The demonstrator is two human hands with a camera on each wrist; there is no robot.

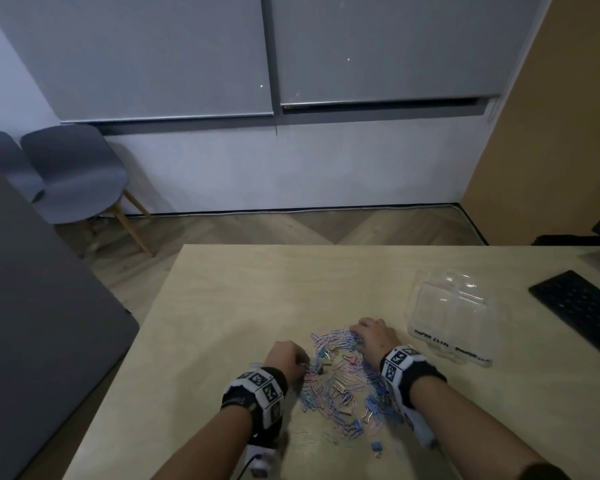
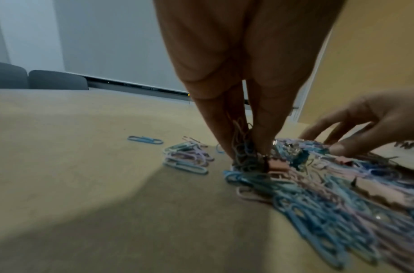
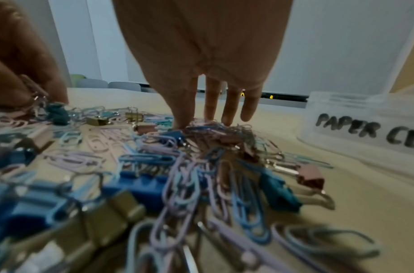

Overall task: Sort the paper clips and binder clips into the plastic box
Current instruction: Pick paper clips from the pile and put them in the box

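A mixed heap of paper clips (image 1: pixel 340 393) and binder clips (image 3: pixel 140 186), in blue, pink, lilac and gold, lies on the table (image 1: pixel 243 292) near its front edge, about midway along it. A few paper clips sit apart at the heap's left margin.

Left hand (image 1: pixel 286 360): at the heap's left side, fingers (image 2: pixel 215 118) drawn together and pointing down, tips pinching a tangle of paper clips beside a pink binder clip (image 2: pixel 277 166).

Right hand (image 1: pixel 373 337): at the heap's far right side, fingers (image 3: pixel 231 105) straight and slightly apart, tips pressing on the pile; nothing gripped.

Plastic box (image 1: pixel 454 317): clear, just right of the heap toward the table's right edge, its front wall lettered "PAPER CL…". A black keyboard (image 1: pixel 582 310) lies at the right edge.
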